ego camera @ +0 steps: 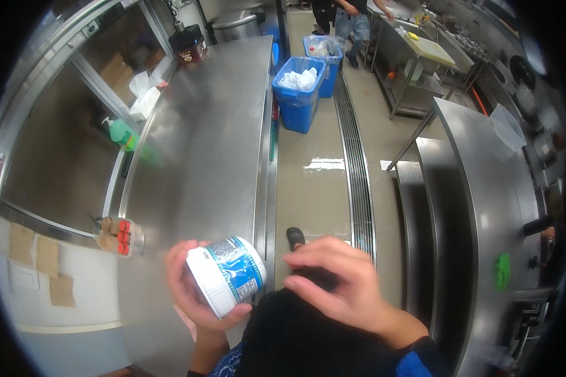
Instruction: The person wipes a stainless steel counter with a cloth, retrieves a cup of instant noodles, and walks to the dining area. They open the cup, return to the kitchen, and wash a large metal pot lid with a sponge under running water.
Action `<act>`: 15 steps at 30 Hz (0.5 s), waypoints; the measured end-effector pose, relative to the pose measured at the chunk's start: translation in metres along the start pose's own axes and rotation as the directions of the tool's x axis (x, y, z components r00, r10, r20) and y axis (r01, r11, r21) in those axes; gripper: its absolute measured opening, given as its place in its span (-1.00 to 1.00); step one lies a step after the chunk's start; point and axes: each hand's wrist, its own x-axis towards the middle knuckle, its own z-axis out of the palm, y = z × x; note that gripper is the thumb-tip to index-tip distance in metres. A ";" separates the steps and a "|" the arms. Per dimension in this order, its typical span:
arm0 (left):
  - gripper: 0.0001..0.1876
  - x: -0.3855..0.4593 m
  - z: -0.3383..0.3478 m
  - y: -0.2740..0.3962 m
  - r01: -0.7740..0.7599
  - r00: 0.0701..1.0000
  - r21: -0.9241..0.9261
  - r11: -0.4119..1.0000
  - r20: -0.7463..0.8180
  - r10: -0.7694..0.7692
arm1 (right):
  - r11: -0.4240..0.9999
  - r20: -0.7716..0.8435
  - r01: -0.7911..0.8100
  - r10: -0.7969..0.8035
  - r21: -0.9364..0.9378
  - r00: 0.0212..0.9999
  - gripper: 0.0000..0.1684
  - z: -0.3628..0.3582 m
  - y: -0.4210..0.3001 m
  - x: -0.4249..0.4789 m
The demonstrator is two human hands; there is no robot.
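Note:
My left hand (184, 287) grips a white tub (200, 278) with a blue printed label (240, 268), tilted on its side over the edge of a stainless steel counter (207, 141). Its fingers wrap the wide end, and the thumb presses along the near side. The narrower end points right. To the right of the tub, apart from it, my right hand (339, 278) hangs in the air with thumb and fingers spread and nothing between them. What the tub contains cannot be seen.
A caddy (137, 238) of red-capped bottles, a green pump bottle (120, 134) and a tissue pack (145, 101) line the counter's left side. Blue lined bins (296, 110) stand on the floor ahead, beside a drain grate (353, 141). Steel shelving (476, 165) runs along the right; a person (351, 23) stands beyond.

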 end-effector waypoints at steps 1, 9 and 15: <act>0.16 -0.002 0.002 -0.001 -0.029 1.000 0.009 1.000 0.011 0.028 | 0.998 -0.013 -0.047 0.047 0.051 0.999 -0.70 0.009 0.012 0.000; 0.12 -0.004 0.000 0.005 -0.216 0.972 0.269 0.939 0.150 0.181 | 0.996 -0.161 0.084 -0.088 -0.034 0.983 -0.79 0.035 0.032 -0.005; 0.13 -0.008 0.003 0.000 -0.276 0.960 0.304 0.912 0.138 0.244 | 0.999 -0.157 0.030 -0.032 -0.017 0.987 -0.83 0.037 0.036 -0.007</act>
